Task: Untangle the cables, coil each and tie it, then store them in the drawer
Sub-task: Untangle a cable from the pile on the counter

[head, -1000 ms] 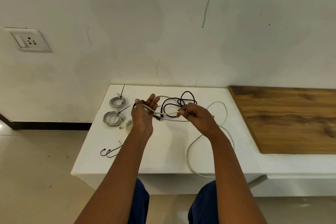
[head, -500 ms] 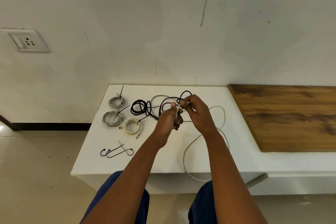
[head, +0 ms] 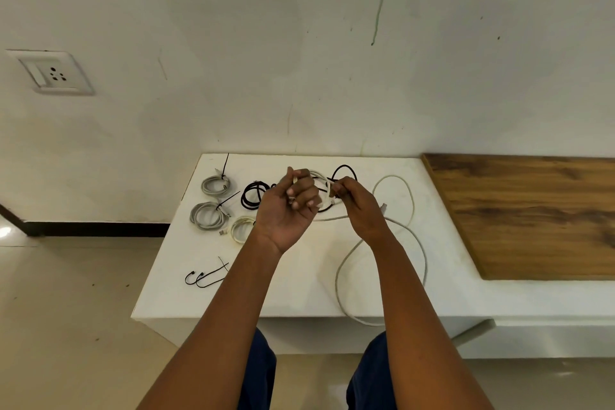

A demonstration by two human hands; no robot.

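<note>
The white table [head: 299, 293] has bare surface along its near edge. A loose white cable [head: 412, 210] loops right, spilling over that edge. The left hand [head: 289, 206] curls around it; the right hand [head: 359, 206] pinches it. Tied coils [head: 208, 215] lie far left.

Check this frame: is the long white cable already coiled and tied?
No: the long white cable trails in open loops across the white table and over its front edge.
</note>
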